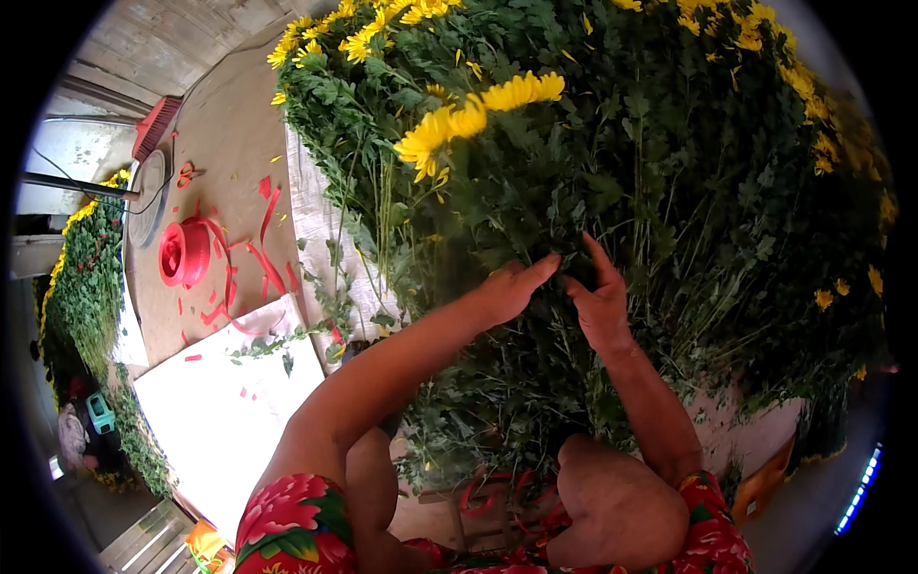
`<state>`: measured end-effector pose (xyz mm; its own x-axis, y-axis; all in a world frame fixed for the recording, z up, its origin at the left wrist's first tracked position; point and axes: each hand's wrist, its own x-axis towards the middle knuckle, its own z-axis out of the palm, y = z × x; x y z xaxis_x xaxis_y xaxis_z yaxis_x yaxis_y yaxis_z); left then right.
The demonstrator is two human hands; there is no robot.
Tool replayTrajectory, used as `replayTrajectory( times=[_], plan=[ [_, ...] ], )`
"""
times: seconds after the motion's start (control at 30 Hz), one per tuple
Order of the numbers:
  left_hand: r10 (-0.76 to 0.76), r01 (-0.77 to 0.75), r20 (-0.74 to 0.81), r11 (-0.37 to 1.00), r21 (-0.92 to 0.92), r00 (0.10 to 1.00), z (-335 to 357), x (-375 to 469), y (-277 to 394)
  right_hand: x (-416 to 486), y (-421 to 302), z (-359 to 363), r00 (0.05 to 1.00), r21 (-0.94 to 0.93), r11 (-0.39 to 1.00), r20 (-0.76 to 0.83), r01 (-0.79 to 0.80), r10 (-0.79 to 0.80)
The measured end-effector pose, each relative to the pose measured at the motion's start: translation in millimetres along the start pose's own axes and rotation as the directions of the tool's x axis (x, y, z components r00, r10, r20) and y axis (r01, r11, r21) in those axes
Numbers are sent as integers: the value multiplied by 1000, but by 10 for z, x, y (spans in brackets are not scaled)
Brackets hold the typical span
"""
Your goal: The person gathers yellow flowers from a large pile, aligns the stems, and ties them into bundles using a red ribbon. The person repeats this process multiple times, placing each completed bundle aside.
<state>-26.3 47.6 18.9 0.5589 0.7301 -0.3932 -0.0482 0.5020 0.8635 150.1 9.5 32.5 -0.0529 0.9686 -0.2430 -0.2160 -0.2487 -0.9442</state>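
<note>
A large heap of leafy chrysanthemum stems [645, 165] with yellow heads fills the middle and right. Both hands are in its foliage, close together. My left hand [518, 289] curls around leafy stems, its thumb pointing right; the fingers are partly hidden. Beside it, my right hand [601, 294] has its index finger stretched up and its thumb toward the left hand, with leaves between; whether it grips a stem is unclear. Yellow chrysanthemum heads [466, 118] in a short row lie above the hands, toward the upper left.
On the brown board at left lie a roll of red ribbon [183, 253], cut red strips [265, 269] and orange-handled scissors [186, 174]. A red brush [155, 128] lies beyond them. White sheets [229, 402] lie near my left arm. More bundled flowers [90, 273] stand at the far left.
</note>
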Motion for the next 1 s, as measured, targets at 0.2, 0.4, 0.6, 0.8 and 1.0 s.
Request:
replayTrajectory(
  times=[0.2, 0.4, 0.6, 0.8, 1.0],
  plan=[
    [-32, 32, -6, 997, 65, 999, -12, -3, 18, -37, -40, -24, 998, -147, 989, 55, -25, 33],
    [-90, 99, 80, 989, -111, 993, -21, -48, 62, -105, -191, 43, 990, -297, 954, 138, 35, 7],
    [130, -21, 128, 777, -629, 983, -1, 73, 64, -74, -185, 102, 984, -360, 930, 180, 70, -5],
    [-21, -38, -81, 747, -664, 996, -150, 121, -157, 110, -373, -40, 953, -744, 603, 287, 286, -98],
    [-66, 60, 16, 744, -666, 998, -183, 50, 41, 854, -410, -1256, 709, -866, 498, -375, -39, -597]
  ],
)
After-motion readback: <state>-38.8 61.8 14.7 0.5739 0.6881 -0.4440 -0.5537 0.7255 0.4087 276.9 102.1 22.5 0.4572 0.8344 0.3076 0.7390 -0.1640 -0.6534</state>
